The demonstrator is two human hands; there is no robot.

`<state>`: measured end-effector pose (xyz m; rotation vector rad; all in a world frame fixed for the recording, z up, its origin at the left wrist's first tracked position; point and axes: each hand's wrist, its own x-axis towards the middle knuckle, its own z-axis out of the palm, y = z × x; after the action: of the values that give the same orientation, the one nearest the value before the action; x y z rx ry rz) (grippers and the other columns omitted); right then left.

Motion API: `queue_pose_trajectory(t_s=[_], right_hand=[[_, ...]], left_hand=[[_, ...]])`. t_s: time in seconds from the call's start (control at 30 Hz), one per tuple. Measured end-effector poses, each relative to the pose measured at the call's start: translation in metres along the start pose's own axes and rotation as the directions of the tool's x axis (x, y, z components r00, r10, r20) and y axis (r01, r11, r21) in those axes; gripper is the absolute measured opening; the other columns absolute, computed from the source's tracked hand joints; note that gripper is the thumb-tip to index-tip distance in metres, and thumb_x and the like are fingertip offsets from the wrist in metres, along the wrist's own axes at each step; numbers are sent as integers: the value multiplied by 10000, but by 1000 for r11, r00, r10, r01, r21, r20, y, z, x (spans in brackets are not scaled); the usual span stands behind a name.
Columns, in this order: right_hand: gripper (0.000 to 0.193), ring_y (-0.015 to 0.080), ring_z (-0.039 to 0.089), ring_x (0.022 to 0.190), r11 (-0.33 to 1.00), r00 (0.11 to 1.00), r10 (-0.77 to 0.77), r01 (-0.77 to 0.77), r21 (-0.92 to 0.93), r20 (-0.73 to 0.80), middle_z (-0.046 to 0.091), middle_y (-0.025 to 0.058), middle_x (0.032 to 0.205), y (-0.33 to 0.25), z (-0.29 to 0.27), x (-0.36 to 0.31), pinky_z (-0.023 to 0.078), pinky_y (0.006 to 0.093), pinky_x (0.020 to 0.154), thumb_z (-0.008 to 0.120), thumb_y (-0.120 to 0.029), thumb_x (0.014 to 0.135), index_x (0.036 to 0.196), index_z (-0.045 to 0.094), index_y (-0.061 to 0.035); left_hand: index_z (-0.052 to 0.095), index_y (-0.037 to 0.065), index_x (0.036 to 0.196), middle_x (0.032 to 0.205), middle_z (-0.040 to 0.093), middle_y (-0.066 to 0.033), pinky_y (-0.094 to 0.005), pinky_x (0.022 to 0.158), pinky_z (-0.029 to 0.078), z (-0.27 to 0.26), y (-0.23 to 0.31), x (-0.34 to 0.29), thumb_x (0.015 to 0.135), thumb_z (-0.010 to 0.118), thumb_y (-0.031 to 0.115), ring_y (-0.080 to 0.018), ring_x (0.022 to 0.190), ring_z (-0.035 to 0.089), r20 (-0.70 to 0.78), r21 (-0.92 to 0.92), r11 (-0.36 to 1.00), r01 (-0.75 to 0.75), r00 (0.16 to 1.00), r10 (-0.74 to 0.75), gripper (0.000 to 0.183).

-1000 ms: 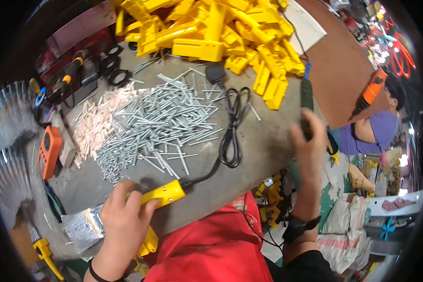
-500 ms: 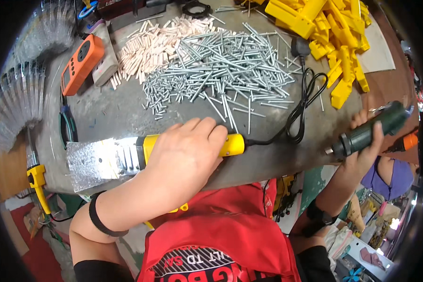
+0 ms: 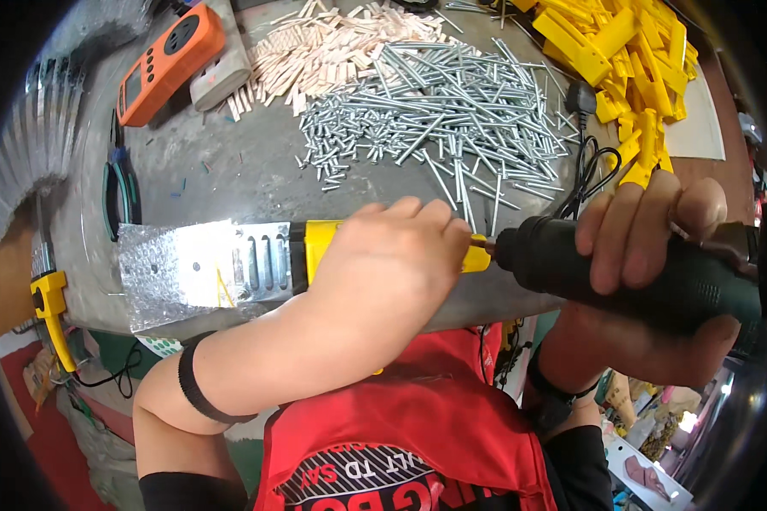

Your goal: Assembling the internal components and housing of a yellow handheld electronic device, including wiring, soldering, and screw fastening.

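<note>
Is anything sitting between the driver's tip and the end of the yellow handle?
Nothing visible. The dark power driver in the right hand has its tip right at the end of the yellow-handled tool, which the left hand presses down. The screw pile lies farther back.

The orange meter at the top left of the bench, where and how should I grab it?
Grip the orange meter across its two long sides near the middle, coming from above. It lies flat and face up, slanted on the bench, and its lower long side is bare. A white block sits close along its right edge, so keep your fingers narrow there.
</note>
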<state>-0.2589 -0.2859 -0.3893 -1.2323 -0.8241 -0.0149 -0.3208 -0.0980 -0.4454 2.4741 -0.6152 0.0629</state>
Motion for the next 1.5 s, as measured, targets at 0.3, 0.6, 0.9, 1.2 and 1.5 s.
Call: queue_pose_trajectory(t_s=[0.3, 0.6, 0.9, 1.2, 1.5], right_hand=[[618, 118, 510, 568, 977, 974, 166, -184, 109, 154, 517, 11, 755, 5, 14, 19, 421, 274, 615, 714, -556, 777, 1024, 416, -75], [734, 129, 436, 597, 992, 967, 119, -106, 71, -224, 468, 12, 711, 16, 14, 14, 365, 313, 635, 539, -609, 840, 1214, 468, 19], [637, 116, 519, 629, 992, 985, 48, -66, 110, 163, 536, 5, 773, -14, 13, 0, 396, 269, 636, 705, -523, 770, 1148, 490, -57], [555, 136, 562, 627, 980, 946, 107, -152, 128, 307, 575, 30, 793, -3, 9, 11, 431, 271, 627, 768, -468, 760, 1019, 455, -90], [708, 116, 544, 602, 986, 988, 156, -156, 65, -1, 556, 10, 730, 9, 20, 4, 418, 258, 602, 744, -542, 767, 1186, 472, -41]], left_hand=[[594, 56, 967, 903, 589, -68, -311, 675, 467, -1, 2, 1, 710, 644, 116, -222, 852, 602, 96, 16, 1000, 24, 995, -26, 268], [584, 57, 965, 890, 580, -74, -362, 722, 489, 0, -1, -1, 723, 696, 130, -258, 876, 603, 39, -8, 999, 32, 999, -32, 276], [553, 68, 914, 887, 575, -91, -374, 740, 490, 4, 0, 3, 715, 740, 159, -289, 880, 594, 24, -8, 995, 96, 995, -96, 288], [574, 67, 903, 876, 588, -65, -323, 680, 479, -4, 1, 1, 681, 674, 86, -241, 865, 600, 79, 26, 999, 21, 997, -23, 244], [653, 73, 1029, 1070, 634, -79, -384, 875, 482, -12, 9, -26, 754, 631, 182, -244, 1075, 595, -45, 172, 985, 10, 999, -2, 297]])
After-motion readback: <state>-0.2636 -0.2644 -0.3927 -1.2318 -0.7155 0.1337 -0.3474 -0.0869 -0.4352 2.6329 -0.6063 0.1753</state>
